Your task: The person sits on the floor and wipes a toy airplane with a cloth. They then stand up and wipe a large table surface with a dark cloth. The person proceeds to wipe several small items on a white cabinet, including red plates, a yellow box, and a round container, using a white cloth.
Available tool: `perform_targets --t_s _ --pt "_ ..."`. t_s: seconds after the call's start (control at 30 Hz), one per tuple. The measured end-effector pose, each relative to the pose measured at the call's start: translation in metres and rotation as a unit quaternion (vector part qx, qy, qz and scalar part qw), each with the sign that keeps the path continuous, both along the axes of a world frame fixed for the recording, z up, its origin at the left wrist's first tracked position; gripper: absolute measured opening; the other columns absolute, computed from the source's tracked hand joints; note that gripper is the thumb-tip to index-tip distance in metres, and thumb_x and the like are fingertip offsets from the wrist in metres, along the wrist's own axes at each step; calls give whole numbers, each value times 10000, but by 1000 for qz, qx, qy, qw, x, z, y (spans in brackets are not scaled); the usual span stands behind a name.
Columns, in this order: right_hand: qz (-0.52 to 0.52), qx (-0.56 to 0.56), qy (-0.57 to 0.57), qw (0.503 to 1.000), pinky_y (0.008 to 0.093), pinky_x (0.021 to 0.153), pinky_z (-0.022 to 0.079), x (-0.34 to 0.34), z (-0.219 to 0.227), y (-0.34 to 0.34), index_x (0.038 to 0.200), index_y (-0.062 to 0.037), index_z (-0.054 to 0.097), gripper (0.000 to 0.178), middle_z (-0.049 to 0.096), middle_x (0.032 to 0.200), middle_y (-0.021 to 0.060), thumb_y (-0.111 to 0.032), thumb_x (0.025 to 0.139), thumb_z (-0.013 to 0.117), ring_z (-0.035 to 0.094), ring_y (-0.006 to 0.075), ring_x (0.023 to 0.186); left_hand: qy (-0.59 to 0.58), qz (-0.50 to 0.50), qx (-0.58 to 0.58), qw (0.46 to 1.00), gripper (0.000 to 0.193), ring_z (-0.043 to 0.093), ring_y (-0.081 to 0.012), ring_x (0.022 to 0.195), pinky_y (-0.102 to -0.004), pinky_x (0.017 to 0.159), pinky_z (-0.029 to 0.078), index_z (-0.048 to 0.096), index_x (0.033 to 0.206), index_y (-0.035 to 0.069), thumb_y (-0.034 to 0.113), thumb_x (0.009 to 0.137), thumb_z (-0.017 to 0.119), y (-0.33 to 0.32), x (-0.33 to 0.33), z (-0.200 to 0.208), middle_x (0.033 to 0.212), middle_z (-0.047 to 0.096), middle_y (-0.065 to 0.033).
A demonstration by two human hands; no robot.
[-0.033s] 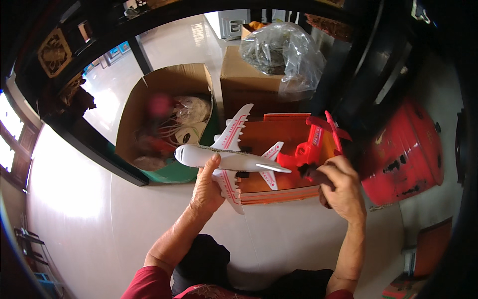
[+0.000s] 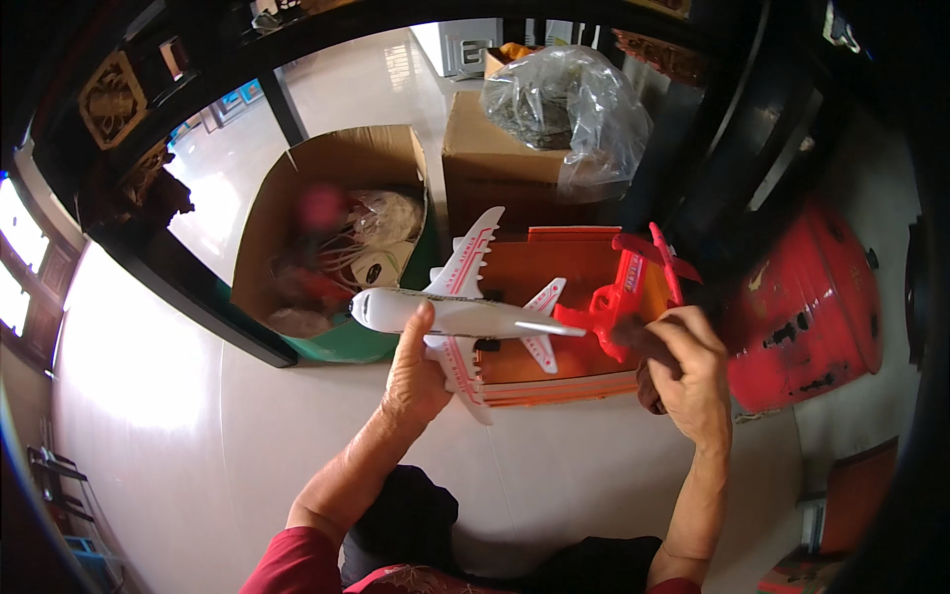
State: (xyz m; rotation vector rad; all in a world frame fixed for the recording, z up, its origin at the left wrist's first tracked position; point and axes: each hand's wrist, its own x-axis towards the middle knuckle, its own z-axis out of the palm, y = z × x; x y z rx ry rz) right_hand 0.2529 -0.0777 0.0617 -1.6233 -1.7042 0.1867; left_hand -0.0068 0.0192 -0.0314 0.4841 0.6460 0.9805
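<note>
My left hand (image 2: 414, 384) grips a white toy airplane (image 2: 450, 314) around the body, thumb on top. The plane's nose points left, and its wings and tail carry red markings. Bunched in the closed fingers of my right hand (image 2: 696, 381) is a dark brown cloth (image 2: 650, 388), partly blurred. Just beyond that hand lies a red toy pistol-like piece (image 2: 616, 297) with a trigger loop and fin-shaped parts. It rests on an orange box-like surface (image 2: 554, 386) below the airplane. The airplane's tail end is close to the red piece; whether they touch I cannot tell.
An open cardboard-lined green bin (image 2: 341, 148) with assorted items stands at left. Behind the orange surface is a cardboard box (image 2: 495, 163) topped by a clear plastic bag (image 2: 604, 119). A worn red container (image 2: 802, 307) sits at right. Dark carved wooden framing (image 2: 188, 267) surrounds the area.
My right hand and the brown cloth have shifted slightly, uncovering more of the red piece's lower end. My left hand still holds the airplane in nearly the same place.
</note>
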Motion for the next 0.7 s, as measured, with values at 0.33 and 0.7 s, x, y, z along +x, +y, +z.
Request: perform_targets --t_s 0.33,0.7 --pt "150 255 -127 947 380 861 492 -129 -49 47 1032 68 628 314 556 1083 157 -57 744 615 549 311 994 -119 31 2 992 531 468 -303 1213 -420 1075 329 458 1335 52 441 978 399 -16 30 7 1322 498 -123" --pt "94 149 -270 947 356 771 497 -76 -78 40 894 50 633 208 574 1030 104 6 691 647 534 285 940 -32 16 -43 998 848 531 -295 1144 -479 963 432 366 1376 64 718 841 443 -10 14 27 1286 517 -121"
